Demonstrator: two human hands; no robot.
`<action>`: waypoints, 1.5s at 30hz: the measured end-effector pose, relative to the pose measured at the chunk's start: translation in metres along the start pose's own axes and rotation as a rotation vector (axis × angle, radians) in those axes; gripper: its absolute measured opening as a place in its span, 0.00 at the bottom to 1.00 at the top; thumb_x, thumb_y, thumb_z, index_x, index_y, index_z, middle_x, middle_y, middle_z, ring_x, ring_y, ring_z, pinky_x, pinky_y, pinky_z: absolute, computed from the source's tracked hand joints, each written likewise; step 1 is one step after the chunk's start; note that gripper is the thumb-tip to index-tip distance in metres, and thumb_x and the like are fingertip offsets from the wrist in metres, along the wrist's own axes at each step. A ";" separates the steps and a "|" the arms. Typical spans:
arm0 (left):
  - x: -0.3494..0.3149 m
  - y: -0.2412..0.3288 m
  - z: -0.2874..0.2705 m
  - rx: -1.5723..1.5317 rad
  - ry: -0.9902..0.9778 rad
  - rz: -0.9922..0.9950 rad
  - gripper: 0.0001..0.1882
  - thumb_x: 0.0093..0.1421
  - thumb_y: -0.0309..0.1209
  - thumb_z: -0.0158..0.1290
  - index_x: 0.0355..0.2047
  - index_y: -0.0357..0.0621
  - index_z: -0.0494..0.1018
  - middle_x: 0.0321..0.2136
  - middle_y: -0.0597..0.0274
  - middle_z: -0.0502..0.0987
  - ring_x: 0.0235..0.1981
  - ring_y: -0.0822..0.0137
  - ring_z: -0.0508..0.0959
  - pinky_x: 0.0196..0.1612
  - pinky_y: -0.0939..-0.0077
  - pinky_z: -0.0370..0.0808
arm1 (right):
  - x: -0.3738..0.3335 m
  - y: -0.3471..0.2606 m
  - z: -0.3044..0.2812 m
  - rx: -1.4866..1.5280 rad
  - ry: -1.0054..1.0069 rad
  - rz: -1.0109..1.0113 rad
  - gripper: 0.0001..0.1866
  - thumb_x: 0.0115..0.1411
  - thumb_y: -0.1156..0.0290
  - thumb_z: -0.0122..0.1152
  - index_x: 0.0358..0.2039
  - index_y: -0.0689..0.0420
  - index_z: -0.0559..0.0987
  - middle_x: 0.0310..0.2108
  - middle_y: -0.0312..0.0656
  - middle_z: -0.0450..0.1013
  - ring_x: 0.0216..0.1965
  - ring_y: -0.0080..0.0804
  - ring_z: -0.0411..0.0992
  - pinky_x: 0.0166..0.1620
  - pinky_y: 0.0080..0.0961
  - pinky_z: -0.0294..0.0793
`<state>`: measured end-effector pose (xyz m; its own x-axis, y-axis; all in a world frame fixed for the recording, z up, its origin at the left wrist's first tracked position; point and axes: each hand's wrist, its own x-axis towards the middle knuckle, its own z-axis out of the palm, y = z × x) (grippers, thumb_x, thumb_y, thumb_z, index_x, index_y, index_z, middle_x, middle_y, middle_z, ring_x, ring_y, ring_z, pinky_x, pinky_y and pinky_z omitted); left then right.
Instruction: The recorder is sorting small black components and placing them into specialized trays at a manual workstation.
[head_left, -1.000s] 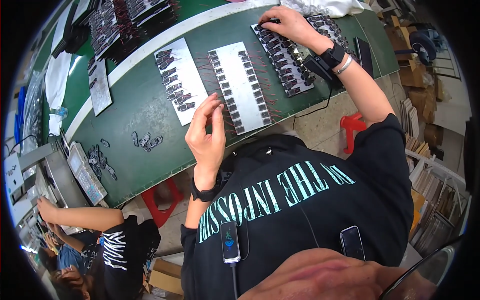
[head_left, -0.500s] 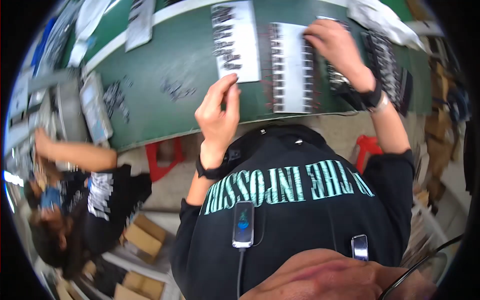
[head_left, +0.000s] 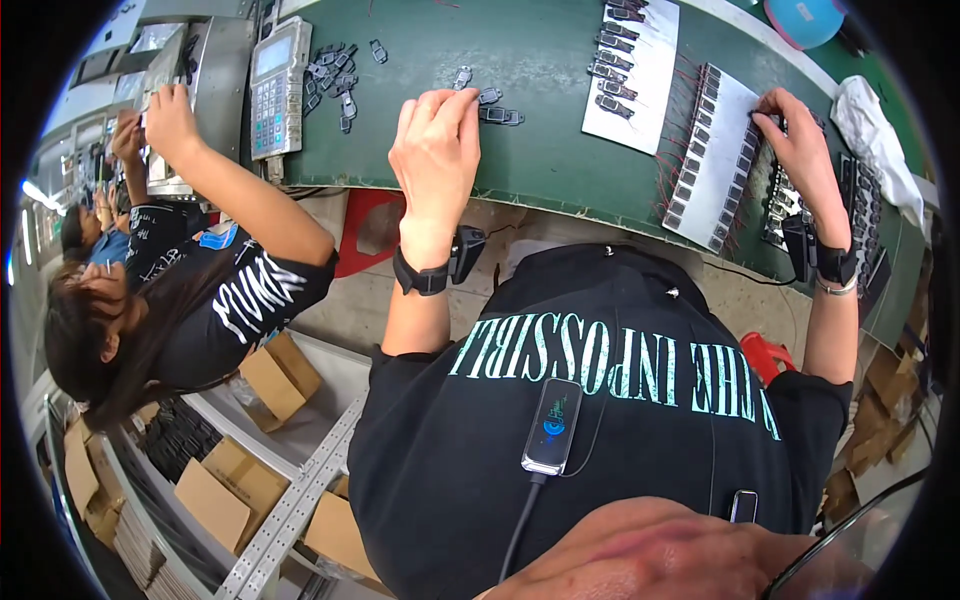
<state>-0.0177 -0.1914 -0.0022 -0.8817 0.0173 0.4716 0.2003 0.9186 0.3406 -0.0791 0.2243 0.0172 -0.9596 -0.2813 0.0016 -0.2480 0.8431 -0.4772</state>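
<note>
The left hand [head_left: 432, 150] rests knuckles-up at the near edge of the green desk [head_left: 545, 90], its fingers [head_left: 455, 105] curled together and pinched over a small dark part [head_left: 462, 78] on the desk surface. Whether they actually grip it or only touch it cannot be told. Just right of the fingertips lie two more dark parts [head_left: 500, 107], side by side. A black wristband [head_left: 425, 278] with a small device clipped to it sits on this wrist.

The right hand [head_left: 800, 150] is well apart, far to the right. Its fingers are bent down onto a row of dark parts with thin red wires, at the right edge of a white sheet [head_left: 720, 150] that carries two such rows. What lies under the fingertips is hidden, so whether they hold one cannot be told. A second white sheet [head_left: 640, 75] with more parts lies to the left of it, farther back on the desk. A dark tray [head_left: 865, 215] of parts sits beyond the right hand, beside a white cloth [head_left: 880, 140].

At the desk's left end a loose heap of dark parts [head_left: 335, 75] lies next to a grey keypad unit [head_left: 275, 85]. A co-worker [head_left: 190, 300] in a black shirt sits to the left, one hand [head_left: 170, 110] raised to a grey machine [head_left: 205, 90]. Cardboard boxes [head_left: 245, 440] stand on the floor below.
</note>
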 end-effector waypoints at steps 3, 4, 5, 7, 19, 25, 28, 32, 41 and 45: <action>0.016 0.004 -0.004 0.013 -0.091 0.100 0.05 0.57 0.27 0.61 0.35 0.46 0.82 0.33 0.65 0.79 0.35 0.61 0.77 0.36 0.66 0.77 | -0.006 -0.015 -0.006 0.052 0.161 0.031 0.10 0.65 0.73 0.58 0.45 0.62 0.76 0.38 0.41 0.75 0.41 0.29 0.72 0.50 0.24 0.70; 0.021 0.006 -0.007 0.024 -0.171 0.129 0.06 0.57 0.27 0.61 0.35 0.46 0.82 0.33 0.66 0.79 0.35 0.61 0.77 0.37 0.66 0.77 | -0.008 -0.022 -0.008 0.081 0.241 0.042 0.10 0.66 0.73 0.58 0.46 0.62 0.76 0.39 0.40 0.76 0.42 0.27 0.72 0.51 0.23 0.69; 0.024 0.008 -0.012 0.037 -0.251 0.157 0.06 0.56 0.27 0.61 0.35 0.47 0.82 0.33 0.66 0.79 0.36 0.61 0.77 0.37 0.66 0.78 | -0.014 -0.033 -0.010 0.081 0.238 0.047 0.10 0.66 0.73 0.58 0.46 0.62 0.76 0.39 0.40 0.76 0.42 0.27 0.72 0.51 0.23 0.69; 0.025 0.007 -0.014 0.047 -0.331 0.183 0.06 0.56 0.27 0.61 0.36 0.47 0.82 0.33 0.66 0.79 0.36 0.61 0.77 0.37 0.66 0.78 | -0.029 -0.063 -0.017 0.524 0.260 0.126 0.10 0.67 0.74 0.57 0.47 0.61 0.77 0.40 0.39 0.77 0.43 0.24 0.73 0.51 0.21 0.70; 0.032 0.071 0.005 -1.035 -0.385 -0.425 0.11 0.63 0.23 0.57 0.45 0.37 0.80 0.37 0.60 0.82 0.36 0.69 0.83 0.38 0.75 0.83 | -0.041 -0.130 0.018 1.157 0.032 0.143 0.10 0.66 0.80 0.57 0.47 0.62 0.78 0.39 0.38 0.78 0.42 0.23 0.77 0.47 0.19 0.76; 0.018 0.115 0.044 -1.464 -0.377 -0.611 0.14 0.68 0.23 0.52 0.52 0.29 0.75 0.43 0.53 0.80 0.41 0.67 0.83 0.42 0.77 0.84 | -0.024 -0.136 0.053 1.036 0.173 0.120 0.09 0.66 0.79 0.59 0.46 0.63 0.79 0.39 0.37 0.78 0.41 0.21 0.78 0.46 0.17 0.77; 0.011 0.116 0.054 -1.520 -0.418 -0.626 0.15 0.69 0.24 0.51 0.53 0.28 0.74 0.44 0.52 0.80 0.43 0.66 0.83 0.45 0.76 0.84 | -0.022 -0.120 0.070 0.862 0.243 0.106 0.09 0.66 0.78 0.59 0.45 0.63 0.79 0.40 0.37 0.78 0.40 0.21 0.78 0.45 0.17 0.77; 0.005 0.108 0.062 -1.528 -0.474 -0.599 0.16 0.71 0.24 0.48 0.55 0.27 0.72 0.45 0.52 0.80 0.44 0.65 0.83 0.46 0.76 0.84 | -0.021 -0.110 0.090 1.010 0.262 0.080 0.09 0.65 0.78 0.60 0.45 0.63 0.79 0.41 0.37 0.79 0.40 0.21 0.78 0.45 0.17 0.78; -0.006 0.117 0.061 -1.517 -0.485 -0.600 0.17 0.71 0.25 0.47 0.57 0.27 0.70 0.45 0.51 0.80 0.44 0.65 0.83 0.46 0.75 0.84 | -0.028 -0.095 0.090 0.852 0.223 0.057 0.08 0.65 0.75 0.61 0.44 0.63 0.80 0.39 0.36 0.77 0.38 0.18 0.75 0.42 0.18 0.78; -0.004 0.122 0.056 -1.513 -0.486 -0.615 0.16 0.71 0.24 0.47 0.55 0.27 0.71 0.44 0.51 0.80 0.43 0.65 0.83 0.45 0.75 0.84 | -0.028 -0.095 0.080 0.985 0.111 0.134 0.08 0.65 0.74 0.61 0.43 0.63 0.79 0.39 0.35 0.77 0.38 0.18 0.74 0.41 0.18 0.78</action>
<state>-0.0138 -0.0574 -0.0085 -0.9604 0.2031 -0.1910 -0.2504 -0.3271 0.9112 -0.0184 0.1153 -0.0082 -0.9910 -0.1251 -0.0478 0.0360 0.0948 -0.9948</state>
